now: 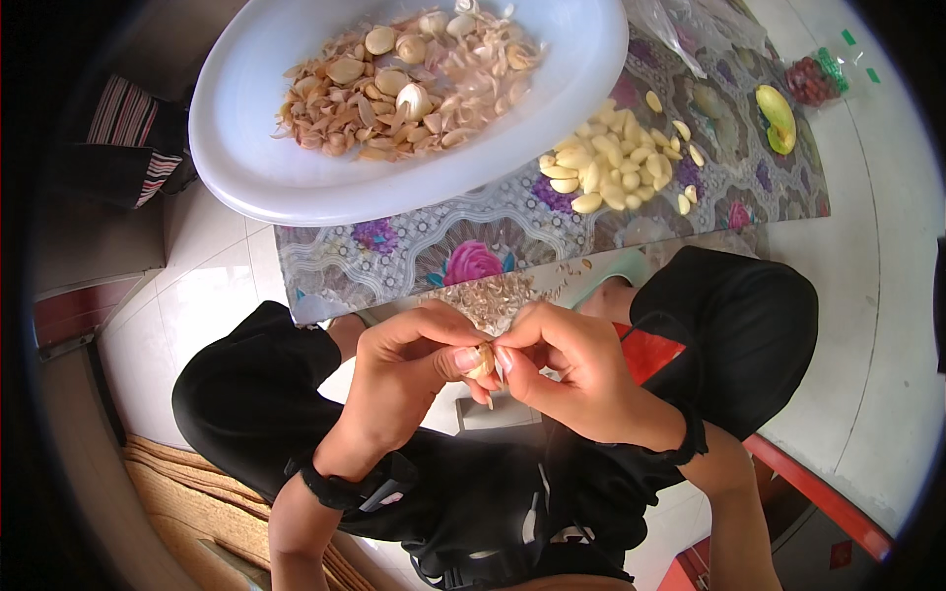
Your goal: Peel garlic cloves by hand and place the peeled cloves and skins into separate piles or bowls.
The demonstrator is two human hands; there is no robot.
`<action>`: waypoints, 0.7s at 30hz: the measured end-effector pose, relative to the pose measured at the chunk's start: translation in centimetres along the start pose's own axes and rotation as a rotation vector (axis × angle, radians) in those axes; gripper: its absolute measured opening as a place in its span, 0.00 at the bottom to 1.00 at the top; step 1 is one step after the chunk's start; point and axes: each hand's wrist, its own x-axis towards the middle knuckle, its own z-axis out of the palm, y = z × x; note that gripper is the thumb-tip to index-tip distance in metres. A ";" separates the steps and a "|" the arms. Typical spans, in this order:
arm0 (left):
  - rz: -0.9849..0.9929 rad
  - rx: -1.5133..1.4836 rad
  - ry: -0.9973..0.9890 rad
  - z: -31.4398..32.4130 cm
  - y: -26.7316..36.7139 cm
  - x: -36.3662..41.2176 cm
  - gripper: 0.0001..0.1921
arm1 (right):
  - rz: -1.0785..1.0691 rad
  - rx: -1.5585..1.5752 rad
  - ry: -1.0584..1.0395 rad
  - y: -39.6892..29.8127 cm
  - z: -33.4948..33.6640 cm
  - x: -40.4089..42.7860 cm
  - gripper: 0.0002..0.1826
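Observation:
Between both hands, in front of my lap, is a garlic clove [482, 362] with brownish skin on it. My left hand [403, 373] grips it between thumb and fingers. The thumb and forefinger of my right hand [569, 369] pinch at the clove's right side. Beyond them, a large white plastic basin [310, 203] holds garlic bulbs [392, 80], loose unpeeled cloves and papery skins [488, 96]. Right of the basin, a pile of peeled garlic cloves [610, 159] lies on the flowered tablecloth [473, 221], with several single cloves around it.
Garlic skins [491, 299] are scattered below the table's near edge, just past my hands. A yellow-green curved object [776, 122] lies at the right of the tablecloth. Beside it is a clear bag of red items [813, 80]. A clear plastic bag [672, 29] lies behind the cloves.

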 end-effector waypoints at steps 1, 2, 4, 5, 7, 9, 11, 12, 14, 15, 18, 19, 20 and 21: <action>-0.001 0.000 -0.001 0.0 0.0 0.0 0.05 | 0.012 0.025 0.050 0.1 0.2 0.0 0.04; -0.015 -0.063 -0.019 0.0 0.1 0.0 0.05 | 0.023 0.050 0.101 0.1 0.3 -0.1 0.04; -0.030 -0.126 -0.038 -0.1 0.1 0.1 0.06 | 0.008 0.004 0.106 0.1 0.2 -0.1 0.04; -0.010 -0.155 -0.081 0.0 0.1 0.2 0.07 | -0.007 -0.043 0.111 0.0 0.1 -0.2 0.04; 0.010 -0.182 -0.123 -0.1 0.3 0.2 0.08 | -0.001 -0.074 0.122 -0.4 0.0 -0.1 0.04; 0.006 -0.125 -0.133 -0.2 0.5 0.2 0.10 | 0.004 -0.104 0.131 -1.1 -0.5 0.1 0.05; 0.005 -0.099 -0.102 -0.2 0.8 0.0 0.10 | 0.013 -0.295 0.004 -1.6 -1.1 0.5 0.06; 0.005 -0.075 -0.078 -0.2 1.0 -0.1 0.11 | 0.012 -0.295 0.005 -1.7 -1.3 0.4 0.06; 0.043 -0.037 -0.102 -0.5 0.9 0.1 0.11 | 0.031 -0.485 -0.085 -1.8 -1.6 0.3 0.07; 0.080 -0.001 -0.127 -0.6 0.9 0.2 0.11 | 0.032 -0.485 -0.083 -1.9 -1.7 0.3 0.07; 0.101 0.074 -0.134 -0.9 0.6 0.2 0.13 | -0.068 -0.670 -0.009 -2.1 -1.9 0.3 0.08; 0.100 0.073 -0.131 -1.0 0.6 0.1 0.13 | -0.079 -0.564 0.016 -2.3 -1.8 0.4 0.10; 0.078 0.085 -0.122 -1.0 0.5 0.0 0.13 | -0.090 -0.457 0.041 -2.4 -1.7 0.5 0.11; 0.055 0.096 -0.117 -0.9 0.5 -0.1 0.14 | -0.088 -0.458 0.041 -2.3 -1.6 0.5 0.11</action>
